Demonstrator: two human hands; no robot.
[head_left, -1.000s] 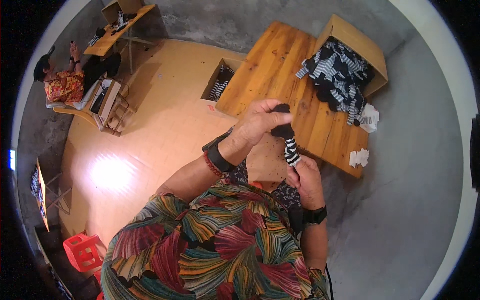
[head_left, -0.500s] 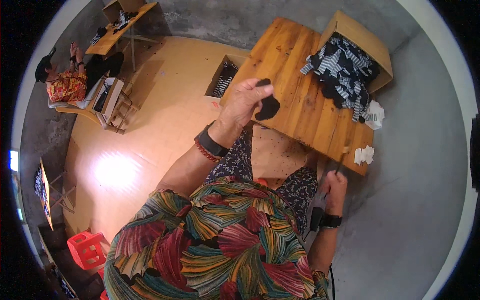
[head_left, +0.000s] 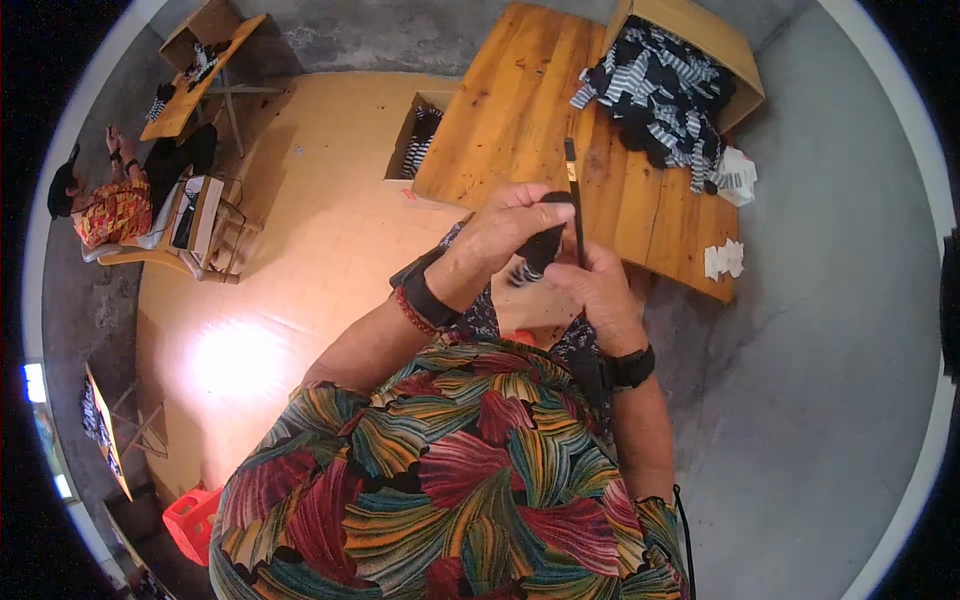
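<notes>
My left hand (head_left: 520, 225) is closed around a small black and white striped fabric piece (head_left: 540, 250), held in front of my chest above the near edge of the wooden table (head_left: 510, 120). My right hand (head_left: 598, 290) is just beside it and grips a thin dark rod-like tool (head_left: 573, 195) that points up and away over the table. Both hands touch the fabric. A heap of black and white striped garments (head_left: 660, 90) spills from a cardboard box (head_left: 700, 30) at the table's far right.
Small white paper tags (head_left: 725, 258) and another white bundle (head_left: 738, 178) lie at the table's right edge. An open box of striped items (head_left: 420, 140) stands on the floor left of the table. Another person (head_left: 105, 205) sits far left by a second table (head_left: 195, 80). A red crate (head_left: 190, 520) is at lower left.
My right hand came up from my side, now holding the thin dark tool, and met my left hand. My left hand drew the fabric back from over the table.
</notes>
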